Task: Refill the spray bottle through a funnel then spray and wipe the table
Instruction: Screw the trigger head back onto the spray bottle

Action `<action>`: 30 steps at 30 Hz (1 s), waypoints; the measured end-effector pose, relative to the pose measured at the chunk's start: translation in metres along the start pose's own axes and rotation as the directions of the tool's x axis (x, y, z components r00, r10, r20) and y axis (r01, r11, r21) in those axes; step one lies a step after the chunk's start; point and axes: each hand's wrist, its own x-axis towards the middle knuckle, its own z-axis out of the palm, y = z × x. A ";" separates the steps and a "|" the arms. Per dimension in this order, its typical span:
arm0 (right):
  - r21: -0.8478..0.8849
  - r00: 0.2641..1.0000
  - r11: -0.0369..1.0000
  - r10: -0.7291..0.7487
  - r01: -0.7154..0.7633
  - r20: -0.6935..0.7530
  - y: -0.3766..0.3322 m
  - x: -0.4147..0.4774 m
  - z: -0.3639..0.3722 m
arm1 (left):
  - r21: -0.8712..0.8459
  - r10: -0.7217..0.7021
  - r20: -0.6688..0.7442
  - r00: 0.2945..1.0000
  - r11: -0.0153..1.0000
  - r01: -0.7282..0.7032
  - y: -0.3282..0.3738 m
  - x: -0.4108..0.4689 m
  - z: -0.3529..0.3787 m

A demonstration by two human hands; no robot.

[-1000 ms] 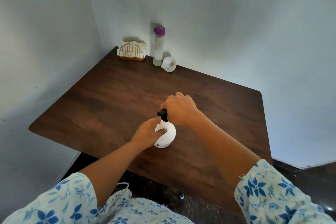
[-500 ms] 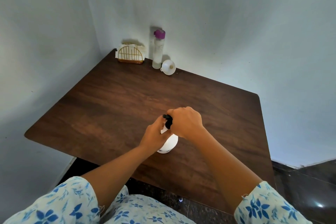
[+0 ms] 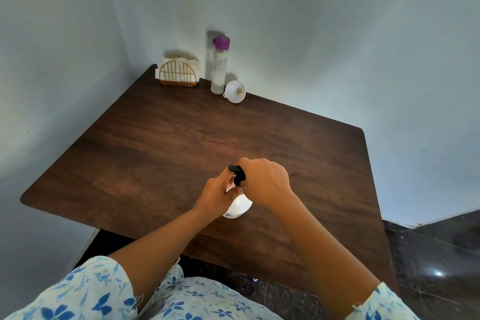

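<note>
So we're at the very start of the refill, by the look of it: getting the top off the small round white plastic spray bottle, which stands upright on the dark brown wood-grain table, toward our near edge and a bit right of centre. Our left hand is wrapped around the bottle's neck and shoulder, fingers curled in tight on it to keep it from turning. Our right hand is closed over the black trigger spray head, fingers folded down around it, only the nozzle end poking out to the left. Reads like an unscrewing grip to us, though we can't tell whether the head has come loose yet.

Everything else we need is well apart from the bottle, at the far edge against the wall: the white plastic funnel lying on its side, touching or just beside the tall clear bottle with the purple cap, and left of that the gold wire napkin holder with white tissues.

Next move, we reckon: twist the head off while the left hand holds the body steady, set it down, then reach to the back for the funnel and seat it in the open neck. The bottle is light, so keep it pinned or it'll spin along.
</note>
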 end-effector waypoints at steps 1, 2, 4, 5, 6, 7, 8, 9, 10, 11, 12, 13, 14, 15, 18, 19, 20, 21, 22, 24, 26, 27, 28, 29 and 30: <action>-0.001 1.000 1.000 0.013 -0.013 -0.018 -0.001 -0.002 0.002 | 0.008 0.009 0.005 1.000 1.000 -0.009 -0.001 0.000 0.000; 0.005 0.999 1.000 0.028 -0.028 -0.033 -0.001 -0.004 0.004 | 0.017 0.017 0.011 1.000 1.000 -0.017 -0.001 0.000 -0.001; 0.030 0.997 0.997 0.066 -0.065 -0.046 -0.002 -0.005 0.005 | 0.041 0.021 0.021 1.000 0.999 -0.022 -0.003 0.002 -0.001; 0.050 0.995 0.995 0.087 -0.084 -0.052 -0.004 -0.006 0.007 | 0.060 0.016 0.021 1.000 0.998 -0.017 -0.005 0.002 0.000; 0.072 0.992 0.992 0.107 -0.102 -0.065 -0.006 -0.007 0.009 | 0.079 0.009 0.018 1.000 0.997 -0.010 -0.007 0.003 0.000; 0.093 0.988 0.988 0.129 -0.121 -0.083 -0.009 -0.008 0.011 | 0.088 0.001 0.013 1.000 0.996 -0.002 -0.010 0.003 0.000; 0.119 0.983 0.983 0.154 -0.142 -0.100 -0.013 -0.010 0.013 | 0.089 0.002 0.010 1.000 0.996 -0.003 -0.011 0.003 0.000; 0.143 0.978 0.977 0.176 -0.159 -0.113 -0.016 -0.011 0.014 | 0.084 0.012 0.010 1.000 0.996 -0.013 -0.012 0.004 -0.001; 0.161 0.973 0.971 0.198 -0.177 -0.120 -0.018 -0.012 0.015 | 0.071 0.029 0.013 0.999 0.997 -0.030 -0.011 0.005 -0.002; 0.175 0.969 0.965 0.218 -0.197 -0.112 -0.021 -0.013 0.015 | 0.045 0.048 0.018 0.999 0.998 -0.048 -0.010 0.005 -0.003; 0.185 0.965 0.958 0.239 -0.217 -0.105 -0.023 -0.013 0.015 | 0.015 0.066 0.024 0.998 0.998 -0.066 -0.008 0.005 -0.005; 0.195 0.961 0.951 0.259 -0.238 -0.092 -0.025 -0.013 0.015 | -0.011 0.083 0.029 0.996 0.997 -0.083 -0.007 0.006 -0.006; 0.206 0.957 0.945 0.277 -0.256 -0.084 -0.028 -0.012 0.017 | -0.024 0.095 0.034 0.995 0.995 -0.094 -0.007 0.006 -0.006; 0.217 0.955 0.938 0.290 -0.269 -0.067 -0.029 -0.011 0.016 | -0.039 0.103 0.032 0.994 0.994 -0.102 -0.007 0.006 -0.006; 0.280 0.970 0.929 0.238 -0.241 0.044 -0.016 -0.008 0.008 | -0.079 0.082 0.047 0.995 0.994 -0.078 -0.007 0.005 -0.005; 0.346 0.975 0.913 0.187 -0.217 0.117 -0.007 -0.008 0.004 | -0.079 0.069 0.056 0.996 0.995 -0.065 -0.007 0.005 -0.006; 0.431 0.980 0.885 0.113 -0.175 0.166 0.005 -0.008 0.001 | -0.072 0.057 0.060 0.997 0.996 -0.053 -0.006 0.005 -0.008; 0.511 0.981 0.849 0.045 -0.137 0.188 0.018 -0.007 0.000 | -0.079 0.054 0.063 0.997 0.996 -0.049 -0.006 0.005 -0.009; 0.597 0.986 0.792 0.036 -0.126 0.161 0.031 -0.007 0.003 | -0.086 0.055 0.070 0.996 0.995 -0.049 -0.006 0.006 -0.010; 0.756 0.984 0.631 0.127 -0.176 0.123 0.051 -0.009 0.017 | -0.088 0.050 0.089 0.995 0.995 -0.042 -0.006 0.006 -0.011; 0.757 0.991 0.640 0.072 -0.133 0.113 0.060 -0.009 0.032 | -0.102 0.036 0.093 0.995 0.994 -0.027 -0.005 0.005 -0.011; 0.746 0.993 0.660 0.005 -0.090 0.116 0.058 -0.010 0.040 | -0.114 0.034 0.096 0.995 0.993 -0.023 -0.005 0.006 -0.011; 0.768 0.993 0.637 -0.035 -0.065 0.113 0.053 -0.009 0.045 | -0.117 0.036 0.104 0.994 0.993 -0.023 -0.005 0.006 -0.012; 0.823 0.993 0.565 -0.050 -0.057 0.103 0.049 -0.007 0.051 | -0.122 0.046 0.117 0.992 0.992 -0.031 -0.006 0.006 -0.012; 0.880 0.995 0.473 -0.055 -0.048 0.083 0.046 -0.006 0.055 | -0.124 0.052 0.125 0.991 0.992 -0.036 -0.006 0.006 -0.014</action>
